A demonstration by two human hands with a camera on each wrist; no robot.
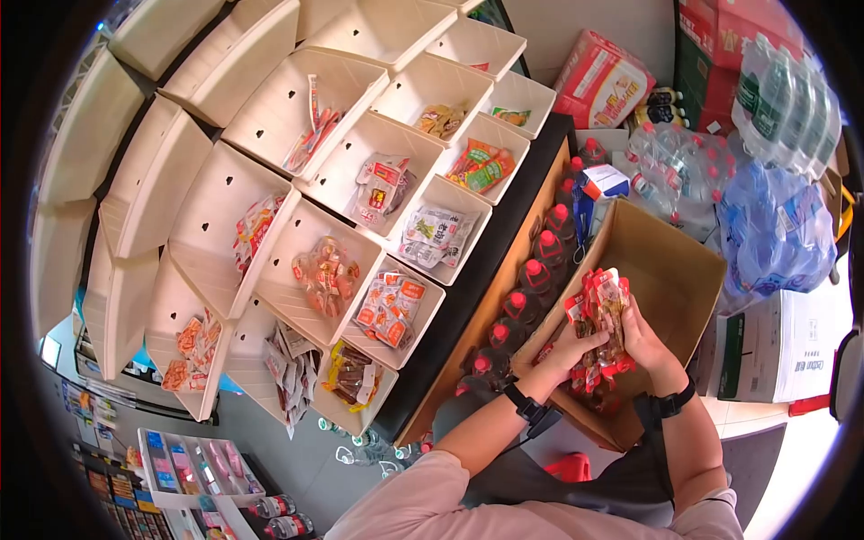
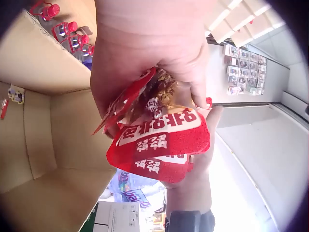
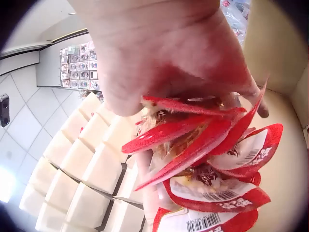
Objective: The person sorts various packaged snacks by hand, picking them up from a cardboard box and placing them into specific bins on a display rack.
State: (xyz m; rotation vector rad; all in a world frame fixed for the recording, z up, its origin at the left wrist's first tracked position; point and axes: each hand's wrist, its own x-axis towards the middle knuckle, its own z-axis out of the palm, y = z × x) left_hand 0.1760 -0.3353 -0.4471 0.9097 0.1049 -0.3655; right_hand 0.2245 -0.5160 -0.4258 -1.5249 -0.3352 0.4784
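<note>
A bunch of red-and-clear snack packets (image 1: 598, 310) is held between both hands over an open cardboard box (image 1: 670, 256). My left hand (image 1: 567, 351) grips the bunch from the left, its thumb laid across the front. On the other side, my right hand (image 1: 644, 338) holds the packets with its fingers along their edge. In the left wrist view, red packet ends (image 2: 161, 137) with white lettering stick out below the left palm. Several packets (image 3: 217, 195) with barcodes fan out under the right hand (image 3: 164, 58) in the right wrist view. More red packaging lies low in the box.
Tilted cream bins (image 1: 337, 171) with assorted snack packs fill the left. Red-capped bottles (image 1: 535, 274) line up between the dark shelf edge and the box. Shrink-wrapped bottles (image 1: 778, 234), a red carton (image 1: 603, 81) and a white carton (image 1: 778, 346) stand at the right.
</note>
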